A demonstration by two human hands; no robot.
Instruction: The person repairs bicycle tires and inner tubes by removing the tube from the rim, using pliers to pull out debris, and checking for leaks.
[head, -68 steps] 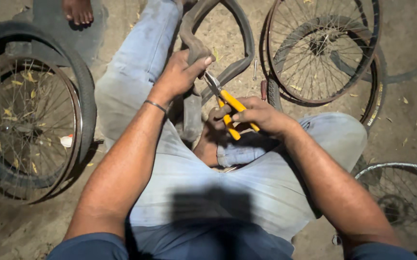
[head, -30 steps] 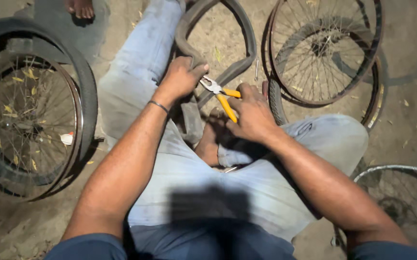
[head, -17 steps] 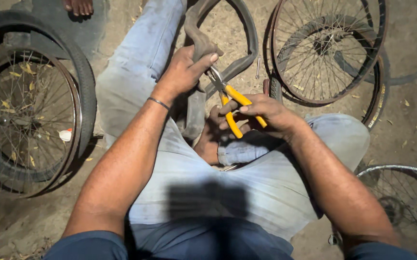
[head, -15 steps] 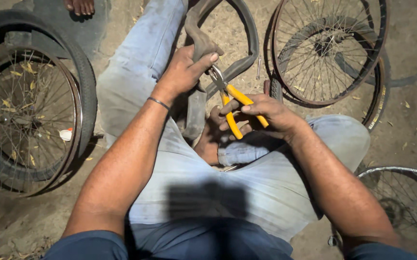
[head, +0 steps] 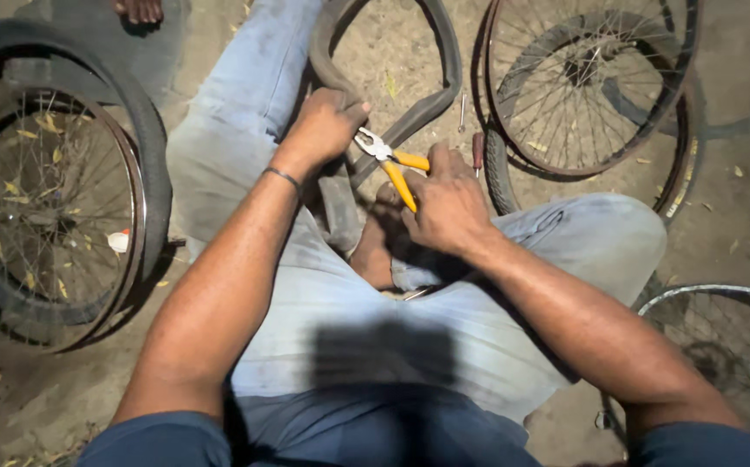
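I sit on the ground in light blue jeans with one knee bent. My left hand [head: 323, 128] grips a dark rubber bicycle tube [head: 431, 95] that loops out in front of me. My right hand [head: 448, 203] holds yellow-handled pliers [head: 392, 164], their jaws pointing at the tube right beside my left fingers. Whether the jaws pinch the rubber I cannot tell. A thin bracelet sits on my left wrist.
A tyred bicycle wheel [head: 46, 199] lies at the left. A bare spoked rim [head: 587, 82] lies at the upper right, another rim [head: 730, 342] at the lower right. A red-handled screwdriver [head: 477, 149] lies on the dirt. Someone's bare foot [head: 137, 10] shows at the top left.
My right hand has swung the pliers up and left, from beside the tube to my left fingers. My left hand keeps its hold on the tube.
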